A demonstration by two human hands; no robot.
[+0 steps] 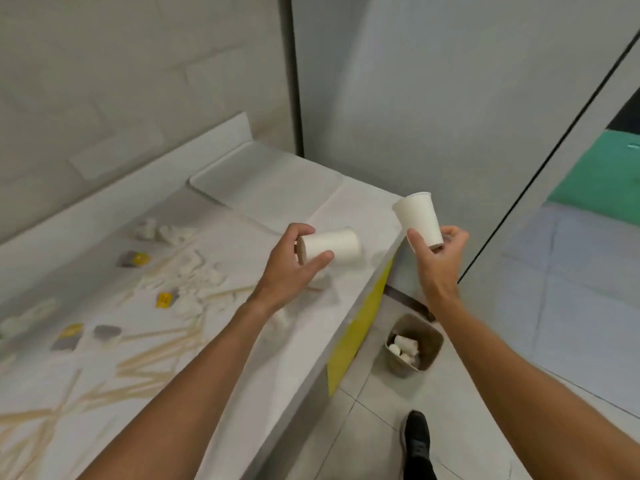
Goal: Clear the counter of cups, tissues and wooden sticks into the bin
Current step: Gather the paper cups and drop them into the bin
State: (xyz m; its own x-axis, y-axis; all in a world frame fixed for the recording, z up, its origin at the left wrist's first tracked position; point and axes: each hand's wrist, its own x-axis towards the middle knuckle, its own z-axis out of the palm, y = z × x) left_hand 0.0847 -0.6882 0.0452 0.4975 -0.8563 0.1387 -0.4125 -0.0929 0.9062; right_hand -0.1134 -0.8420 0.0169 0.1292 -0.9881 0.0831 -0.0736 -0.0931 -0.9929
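My left hand grips a white paper cup lying sideways, above the counter near its right end. My right hand holds a second white paper cup by its base, mouth tilted up and left, out past the counter's corner. A brown bin stands on the floor below, with white cups and crumpled tissue inside. Crumpled tissues and several wooden sticks lie scattered across the counter to the left.
Small yellow and grey sachets lie among the litter. A white tray sits at the counter's far end by the wall. The counter's side panel is yellow. My black shoe is on the tiled floor.
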